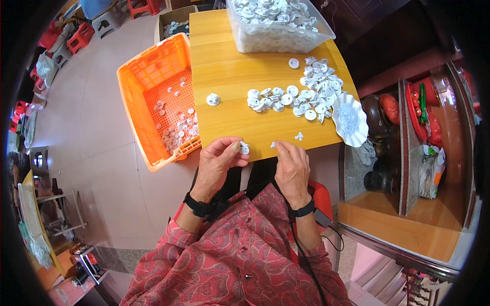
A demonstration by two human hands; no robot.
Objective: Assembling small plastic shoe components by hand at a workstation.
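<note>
At far left, an orange crate (pixel 137 89) sits beside the wooden table (pixel 229 76), low enough to catch finished white discs. Near the table's near edge, the left hand (pixel 217 163) pinches a white disc (pixel 244 148). Just right, the right hand (pixel 292 168) pinches a tiny white piece (pixel 273 145), with a loose pile of discs (pixel 306 94) within reach.

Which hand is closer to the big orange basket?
Left. The left hand holds a small white disc right beside the orange basket's near corner. The right hand sits farther away, at the table's front edge.
</note>
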